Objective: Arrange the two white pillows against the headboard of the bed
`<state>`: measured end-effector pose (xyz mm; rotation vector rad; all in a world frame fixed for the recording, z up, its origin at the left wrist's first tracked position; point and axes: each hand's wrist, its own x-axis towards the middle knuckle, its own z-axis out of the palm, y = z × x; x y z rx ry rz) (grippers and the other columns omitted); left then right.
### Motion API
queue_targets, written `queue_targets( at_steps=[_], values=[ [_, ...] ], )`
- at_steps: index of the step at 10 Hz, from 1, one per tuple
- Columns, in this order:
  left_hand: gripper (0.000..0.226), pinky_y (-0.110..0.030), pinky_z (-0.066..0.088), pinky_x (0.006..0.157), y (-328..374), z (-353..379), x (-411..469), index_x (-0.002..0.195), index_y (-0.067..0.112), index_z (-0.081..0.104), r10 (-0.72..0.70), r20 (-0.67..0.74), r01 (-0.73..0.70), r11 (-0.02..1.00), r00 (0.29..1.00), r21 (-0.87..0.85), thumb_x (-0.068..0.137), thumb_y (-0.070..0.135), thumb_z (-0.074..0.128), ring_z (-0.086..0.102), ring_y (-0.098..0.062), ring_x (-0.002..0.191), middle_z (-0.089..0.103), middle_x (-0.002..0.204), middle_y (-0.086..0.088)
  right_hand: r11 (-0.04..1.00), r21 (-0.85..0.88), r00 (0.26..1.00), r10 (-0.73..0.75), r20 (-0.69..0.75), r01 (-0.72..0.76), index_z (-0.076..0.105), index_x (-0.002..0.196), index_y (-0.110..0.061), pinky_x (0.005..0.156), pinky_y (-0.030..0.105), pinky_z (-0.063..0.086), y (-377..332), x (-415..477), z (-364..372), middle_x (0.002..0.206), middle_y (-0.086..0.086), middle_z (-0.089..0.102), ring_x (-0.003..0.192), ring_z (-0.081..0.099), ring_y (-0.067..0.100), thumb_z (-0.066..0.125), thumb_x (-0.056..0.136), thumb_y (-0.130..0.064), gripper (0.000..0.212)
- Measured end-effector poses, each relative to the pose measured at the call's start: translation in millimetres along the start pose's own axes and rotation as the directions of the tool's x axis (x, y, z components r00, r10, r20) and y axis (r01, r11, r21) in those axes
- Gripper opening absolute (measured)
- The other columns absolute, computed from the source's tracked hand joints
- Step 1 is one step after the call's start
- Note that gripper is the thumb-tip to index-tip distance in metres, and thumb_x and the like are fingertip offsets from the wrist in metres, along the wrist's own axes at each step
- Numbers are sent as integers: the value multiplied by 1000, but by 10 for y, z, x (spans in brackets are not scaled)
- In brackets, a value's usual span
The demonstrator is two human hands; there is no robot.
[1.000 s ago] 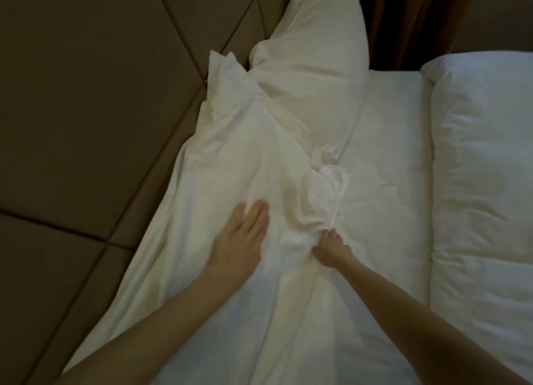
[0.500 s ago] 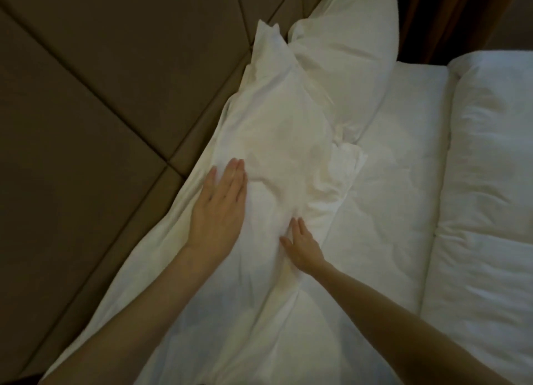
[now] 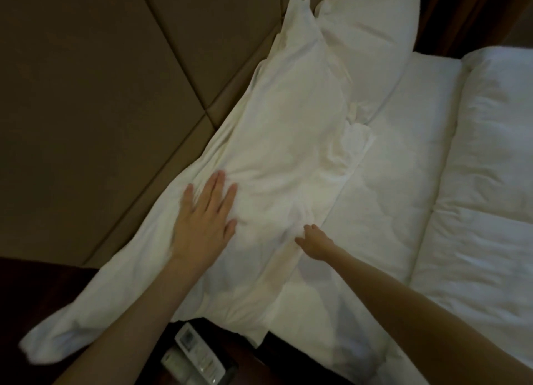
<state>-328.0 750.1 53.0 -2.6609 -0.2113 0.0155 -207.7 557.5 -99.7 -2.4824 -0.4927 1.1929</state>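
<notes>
The near white pillow (image 3: 288, 131) lies along the padded brown headboard (image 3: 101, 82), its case wrinkled and its near end hanging over the bed's edge. The far white pillow (image 3: 372, 41) leans against the headboard just beyond it, the two overlapping. My left hand (image 3: 206, 220) rests flat on the near pillow, fingers spread. My right hand (image 3: 315, 242) sits at the pillow's front edge with curled fingers pinching the fabric of the pillowcase.
A white mattress sheet (image 3: 389, 183) runs beside the pillows, with a folded white duvet (image 3: 484, 168) at the right. A remote control (image 3: 199, 353) lies on a dark bedside surface below. Dark curtain (image 3: 461, 10) hangs at the top right.
The view has shifted back, showing the pillow's near end and the remote. My left hand slid nearer along the pillow; my right hand went from flat to pinching the pillow's front edge.
</notes>
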Motion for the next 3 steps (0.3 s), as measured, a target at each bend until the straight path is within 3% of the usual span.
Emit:
queue_targets(
  at_steps=[2,3],
  values=[
    [58,-52,28,113,-124,-253,-82,133,1,50,-13,26,15,996,1000,-87,82,27,61,42,-33,134,44,145,-20,995,93,999,-16,-42,20,39,135,1,103,38,38,-27,-364,-199,141,21,46,128,45,34,43,98,-31,50],
    [32,-46,32,111,-66,-453,38,109,5,66,-4,-12,2,990,1000,-144,80,20,62,50,-29,128,60,129,-17,981,196,993,33,-109,-11,42,134,0,101,35,38,43,-555,-358,141,21,47,127,46,34,45,96,-30,48]
  ],
)
